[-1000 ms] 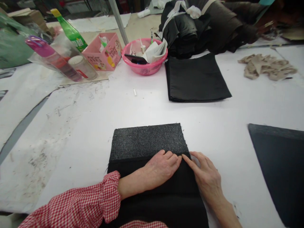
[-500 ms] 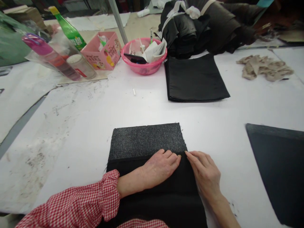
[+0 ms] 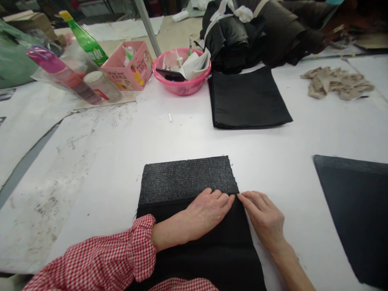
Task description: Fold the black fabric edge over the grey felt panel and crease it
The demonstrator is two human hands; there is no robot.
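Observation:
In front of me lies a piece of black fabric (image 3: 218, 258), its far end covered by a dark grey, woven-looking panel (image 3: 184, 180) with slightly frayed sides. My left hand (image 3: 209, 210) rests across the black fabric, fingers bent together and closed on the seam where it meets the grey panel, close to the right edge. Just beside it, my right hand (image 3: 263, 220) pinches the fabric's right edge at that seam between thumb and fingers. The fingertips of both hands almost meet. What lies beneath the fingers is hidden.
Beyond the work sits a stack of black fabric pieces (image 3: 248, 99), with a dark bundle (image 3: 242, 36) behind it. A pink basin (image 3: 182, 87), pink box (image 3: 130, 66) and bottles stand back left. Another dark piece (image 3: 354, 210) lies right, below beige cloth strips (image 3: 336, 83).
My left hand has slid slightly right along the seam, towards the fabric's edge. The right hand has shifted a little, still pinching the same corner. The fabric lies practically as before.

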